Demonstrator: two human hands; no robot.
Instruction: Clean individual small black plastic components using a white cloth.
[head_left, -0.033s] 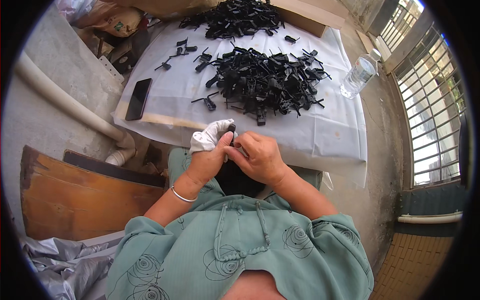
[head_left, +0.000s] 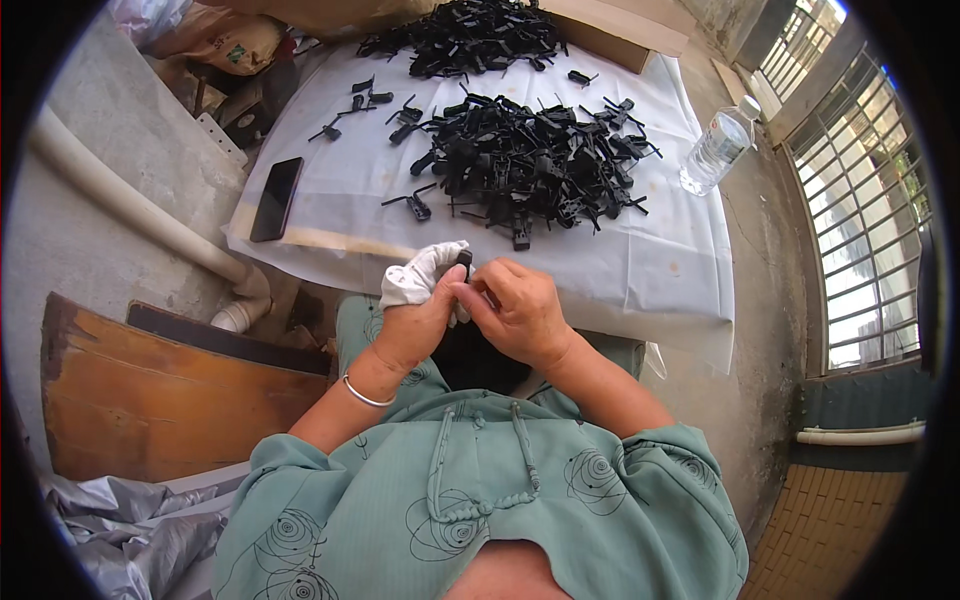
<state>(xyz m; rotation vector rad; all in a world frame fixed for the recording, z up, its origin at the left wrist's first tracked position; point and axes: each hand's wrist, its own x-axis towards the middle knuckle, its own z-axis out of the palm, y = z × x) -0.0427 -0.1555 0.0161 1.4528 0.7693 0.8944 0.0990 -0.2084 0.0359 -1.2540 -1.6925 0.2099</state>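
In front of the table's near edge, my left hand [head_left: 425, 300] holds a small black plastic part [head_left: 464, 259] upright between thumb and fingers. A white cloth glove or wrap [head_left: 415, 278] covers the fingers of that hand, leaving the thumb bare. My right hand [head_left: 515, 310] is pinched against the same part from the right, thumb and index finger meeting at it; what else its fingers may hold is hidden. A large heap of similar black parts with thin prongs [head_left: 535, 165] lies on the table just beyond my hands. One single black part [head_left: 415, 204] lies left of the heap.
The table wears a white plastic sheet [head_left: 660, 265]. On it are a second black heap [head_left: 475, 35], a phone [head_left: 277, 199], a clear water bottle [head_left: 718, 150] and a cardboard box [head_left: 620, 35]. A wooden board [head_left: 180, 390] and a pale pipe [head_left: 140, 200] stand left.
My right thumb and fingers have shifted slightly against the black part. The left hand and the things on the table look unmoved.
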